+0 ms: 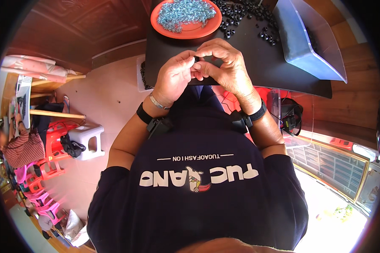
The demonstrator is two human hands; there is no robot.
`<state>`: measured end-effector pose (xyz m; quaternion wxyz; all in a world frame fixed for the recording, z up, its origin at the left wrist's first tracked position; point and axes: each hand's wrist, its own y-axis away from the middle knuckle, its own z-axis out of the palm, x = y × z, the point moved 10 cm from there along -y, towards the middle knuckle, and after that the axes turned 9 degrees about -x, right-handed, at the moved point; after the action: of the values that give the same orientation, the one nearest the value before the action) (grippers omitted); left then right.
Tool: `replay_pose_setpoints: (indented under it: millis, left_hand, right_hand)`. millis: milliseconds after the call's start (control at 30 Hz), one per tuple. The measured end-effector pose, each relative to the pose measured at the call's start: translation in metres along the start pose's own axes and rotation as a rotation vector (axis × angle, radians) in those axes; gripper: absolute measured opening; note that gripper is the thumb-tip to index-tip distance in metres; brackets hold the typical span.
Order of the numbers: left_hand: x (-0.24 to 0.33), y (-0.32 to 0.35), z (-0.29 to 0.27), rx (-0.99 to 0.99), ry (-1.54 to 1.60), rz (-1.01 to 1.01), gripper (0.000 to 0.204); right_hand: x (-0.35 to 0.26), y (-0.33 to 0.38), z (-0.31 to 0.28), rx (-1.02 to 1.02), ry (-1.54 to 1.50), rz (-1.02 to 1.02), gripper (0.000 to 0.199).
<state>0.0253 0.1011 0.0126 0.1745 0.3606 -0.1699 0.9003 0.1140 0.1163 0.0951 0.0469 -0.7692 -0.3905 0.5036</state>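
Note:
Over the near edge of the black table, my left hand (176,76) and my right hand (226,63) meet fingertip to fingertip. Both are closed in a pinch around a small black part (196,59), mostly hidden by the fingers. Just beyond them is an orange-red plate (190,35) bearing a heap of tiny shiny silvery-blue pieces (183,14), too small to name. Many small round black parts (236,14) lie scattered on the table to the right of the plate.
A translucent blue bin (299,46) stands at the table's right, with dark pieces inside. Below the table's left edge sits a clear container (141,78) of black items. Plastic stools (88,141) and another person (23,145) at a table are off to the left.

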Motion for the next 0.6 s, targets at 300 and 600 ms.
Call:
replay_pose_setpoints:
  millis: [300,600]
  left_hand:
    - [0.013,0.005,-0.018,0.004,-0.006,0.068,0.022]
    - [0.013,0.005,-0.026,0.005,0.061,0.117,0.023]
  right_hand:
    - [0.024,-0.048,-0.011,-0.192,0.095,0.109,0.012]
    - [0.095,-0.102,0.001,-0.324,0.698,0.232,0.018]
